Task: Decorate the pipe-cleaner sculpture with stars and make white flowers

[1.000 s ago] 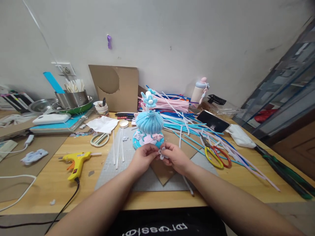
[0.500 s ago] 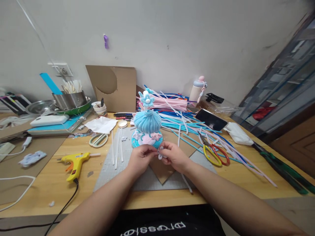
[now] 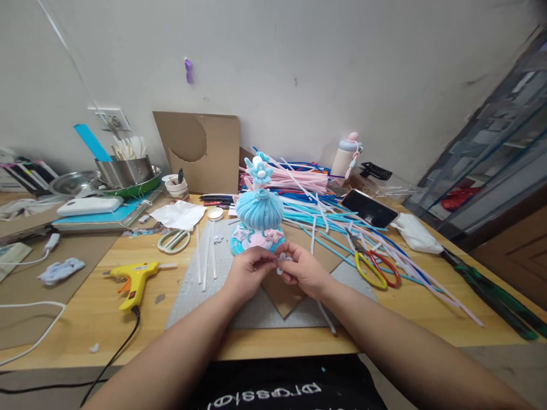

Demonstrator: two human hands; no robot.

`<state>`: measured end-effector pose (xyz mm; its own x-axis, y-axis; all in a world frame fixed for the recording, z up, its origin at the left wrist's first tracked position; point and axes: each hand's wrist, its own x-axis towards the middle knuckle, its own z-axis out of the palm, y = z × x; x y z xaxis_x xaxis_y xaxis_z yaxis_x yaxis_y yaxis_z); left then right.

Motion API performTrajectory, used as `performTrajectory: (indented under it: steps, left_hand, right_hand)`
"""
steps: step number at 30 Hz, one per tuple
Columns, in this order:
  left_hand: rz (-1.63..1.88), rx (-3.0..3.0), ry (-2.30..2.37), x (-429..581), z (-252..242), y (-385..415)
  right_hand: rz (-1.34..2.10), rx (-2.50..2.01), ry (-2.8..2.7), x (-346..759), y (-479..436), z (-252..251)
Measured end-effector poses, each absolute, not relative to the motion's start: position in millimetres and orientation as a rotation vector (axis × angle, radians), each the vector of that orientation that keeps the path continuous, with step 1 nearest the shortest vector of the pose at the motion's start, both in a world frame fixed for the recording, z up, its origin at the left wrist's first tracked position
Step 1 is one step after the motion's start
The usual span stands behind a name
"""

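Between my hands is a small pale-lilac flower (image 3: 282, 263), looped from what looks like pipe cleaner. My right hand (image 3: 304, 270) pinches it from the right. My left hand (image 3: 251, 272) meets it from the left, thumb and fingertips pressed together at its edge. Just behind stands a blue fuzzy pipe-cleaner ornament (image 3: 260, 209) with a pleated dome, a pink-and-blue base and a blue flower on top. Below my hands lies a piece of brown cardboard (image 3: 282, 299) on a grey cutting mat (image 3: 192, 310).
A yellow glue gun (image 3: 137, 280) and clear glue sticks (image 3: 205, 265) lie left. Scissors (image 3: 371, 266), many pipe cleaners (image 3: 325, 213), a phone (image 3: 370, 208) and green-handled shears (image 3: 491, 296) lie right. Pale-handled scissors (image 3: 173, 241) rest by a white tissue (image 3: 179, 215).
The flower has turned slightly between my fingertips, its loops now sitting closer to my right fingers. Both hands stay almost in place; the whole view has shifted a little.
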<state>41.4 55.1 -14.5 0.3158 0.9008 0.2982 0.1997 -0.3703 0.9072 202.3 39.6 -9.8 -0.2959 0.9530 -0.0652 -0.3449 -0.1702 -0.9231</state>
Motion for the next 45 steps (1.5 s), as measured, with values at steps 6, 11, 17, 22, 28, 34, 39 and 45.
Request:
performTrajectory:
  steps: [6,11,17,22,28,34,39,45]
  left_hand:
    - [1.059,1.807,0.949,40.9,-9.9,55.9]
    - [1.121,1.879,0.992,37.6,-5.9,56.0]
    - [1.167,1.942,1.001,36.1,-5.1,56.0]
    - [1.197,1.930,1.011,36.1,-7.2,56.1]
    - [1.182,1.988,0.992,36.9,-5.1,53.8]
    - [1.199,2.181,0.935,35.8,-4.9,54.1]
    - [1.257,2.278,0.853,35.0,-8.9,55.9]
    - [1.238,2.331,0.840,34.9,-7.5,55.2]
  right_hand:
    - [1.742,-0.848,-1.070,205.8,40.8,-6.5]
    - [1.781,-0.875,-1.061,207.7,42.4,-1.7]
    - [1.746,-0.977,-1.082,206.1,43.1,-6.4]
    - [1.677,-1.007,-1.084,207.0,42.8,-7.6]
    - [1.674,-1.005,-1.081,208.1,43.4,-6.2]
    - [1.699,-1.015,-1.083,209.9,43.6,-6.9]
    - [1.720,-1.018,-1.085,210.7,44.0,-7.7]
    - [1.740,-1.010,-1.082,211.5,44.4,-7.7]
